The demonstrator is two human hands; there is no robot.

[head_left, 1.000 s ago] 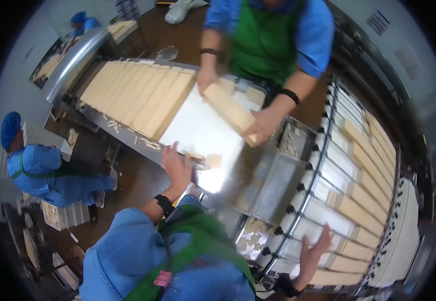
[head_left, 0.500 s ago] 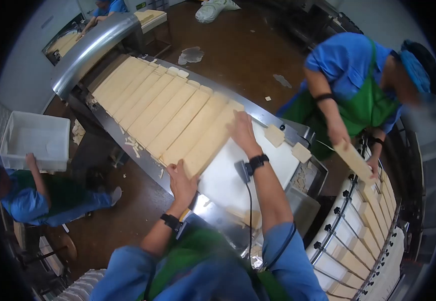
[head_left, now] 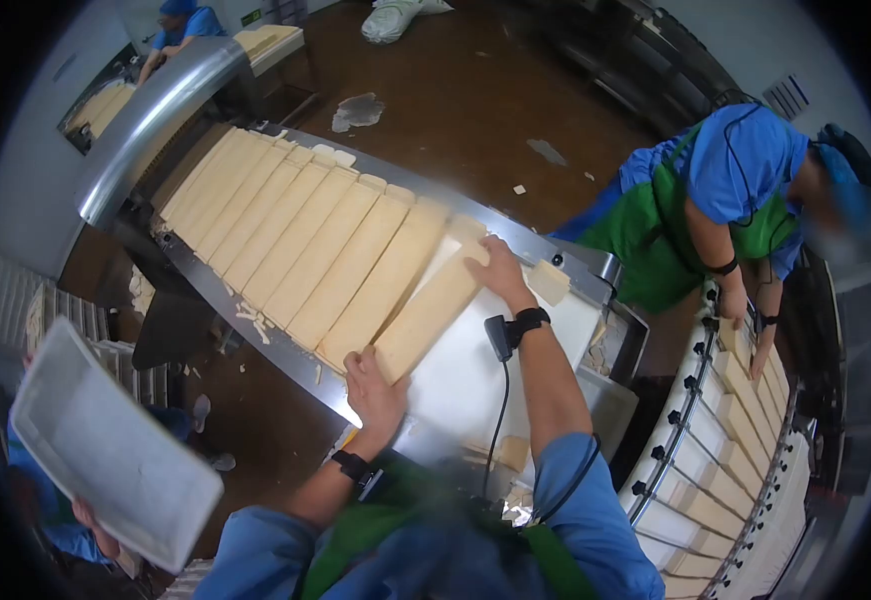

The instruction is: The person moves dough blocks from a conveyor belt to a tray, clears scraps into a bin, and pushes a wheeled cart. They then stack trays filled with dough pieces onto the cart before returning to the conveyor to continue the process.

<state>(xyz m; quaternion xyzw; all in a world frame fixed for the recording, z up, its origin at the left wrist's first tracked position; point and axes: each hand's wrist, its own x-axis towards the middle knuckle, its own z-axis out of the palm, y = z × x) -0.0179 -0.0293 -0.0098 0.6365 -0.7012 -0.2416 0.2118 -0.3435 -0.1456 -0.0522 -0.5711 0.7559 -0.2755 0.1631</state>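
A row of long pale dough strips point(head_left: 305, 225) lies side by side on the conveyor. The front strip point(head_left: 430, 318) is apart from the row at its near end, with a white gap beside it. My left hand point(head_left: 375, 392) holds the near end of this strip, fingers bent over its edge. At the far end, my right hand point(head_left: 500, 272) grips the same strip between thumb and fingers. A small square dough piece point(head_left: 548, 283) lies right of my right hand. Dough crumbs point(head_left: 253, 320) lie along the conveyor's left edge.
At the right, a co-worker point(head_left: 745, 190) leans over a second conveyor point(head_left: 690, 480) bearing dough strips. Another person at the left holds a tilted white bin point(head_left: 115, 450). A curved metal cover point(head_left: 160, 125) spans the conveyor's far end. A scrap tray point(head_left: 627, 350) sits beside the near end.
The front strip has come away from the row towards the right, with both my hands on it. The co-worker's strip is down on the second conveyor. The white bin is nearer and tilted.
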